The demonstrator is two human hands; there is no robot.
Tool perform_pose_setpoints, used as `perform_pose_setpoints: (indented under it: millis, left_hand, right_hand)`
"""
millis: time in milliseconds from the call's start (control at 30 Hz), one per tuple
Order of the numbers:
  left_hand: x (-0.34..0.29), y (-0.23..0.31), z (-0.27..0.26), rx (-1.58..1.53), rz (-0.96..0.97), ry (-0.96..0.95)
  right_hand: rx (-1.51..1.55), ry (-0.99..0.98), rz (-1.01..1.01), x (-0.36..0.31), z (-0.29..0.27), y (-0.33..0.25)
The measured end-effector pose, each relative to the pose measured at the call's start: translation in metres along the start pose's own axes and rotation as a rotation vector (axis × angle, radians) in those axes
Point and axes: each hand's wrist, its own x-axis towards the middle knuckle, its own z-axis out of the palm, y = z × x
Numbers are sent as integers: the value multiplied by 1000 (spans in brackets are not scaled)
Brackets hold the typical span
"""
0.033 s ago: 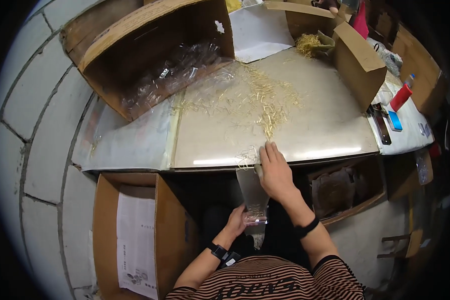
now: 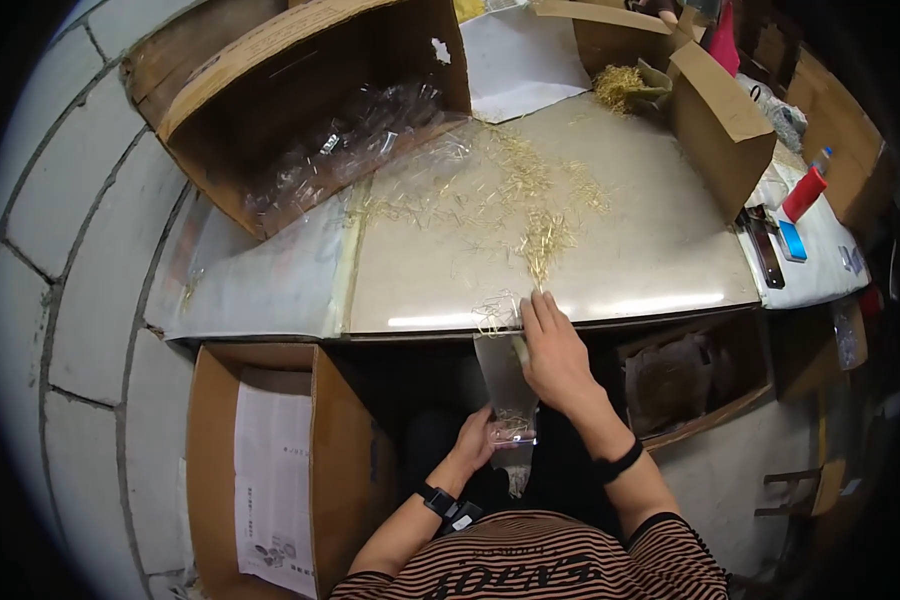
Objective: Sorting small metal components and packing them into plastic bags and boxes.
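Thin gold wire pieces (image 2: 545,240), which look like paper clips, lie scattered in a trail down the table. My right hand (image 2: 558,362) is at the table's front edge, its fingers stretched out and the tips at the near end of the trail. Left of those fingers, several larger-looking wire clips (image 2: 494,316) sit at the top of a greyish sloping chute (image 2: 502,370). At the chute's lower end my left hand (image 2: 476,440) grips a small clear plastic box (image 2: 515,437). Wire pieces show at the box's mouth; its inside is hard to make out.
A large cardboard box (image 2: 210,110) on its side holds many clear plastic boxes (image 2: 345,150). Another carton (image 2: 725,130) stands back right, near more gold wire (image 2: 618,90). A red cylinder (image 2: 804,194) and blue item (image 2: 792,241) lie right. An open carton (image 2: 335,450) stands lower left.
My right hand has shifted slightly toward me along the table edge. More wire pieces show at the chute's lower end by the clear box. My left hand has hardly moved.
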Motion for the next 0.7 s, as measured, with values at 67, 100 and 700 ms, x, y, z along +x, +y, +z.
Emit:
perform_pose_setpoints:
  millis: [67, 100, 700]
  left_hand:
    - [2, 4, 3, 69, 3, -22]
    - [4, 3, 2, 40, -7, -11]
    - [16, -7, -9, 153, 9, -27]
  right_hand:
    - [53, -29, -17, -17, -21, -11]
    - [102, -53, -38, -21, -28, -13]
    - [52, -113, -62, 79, -1, 75]
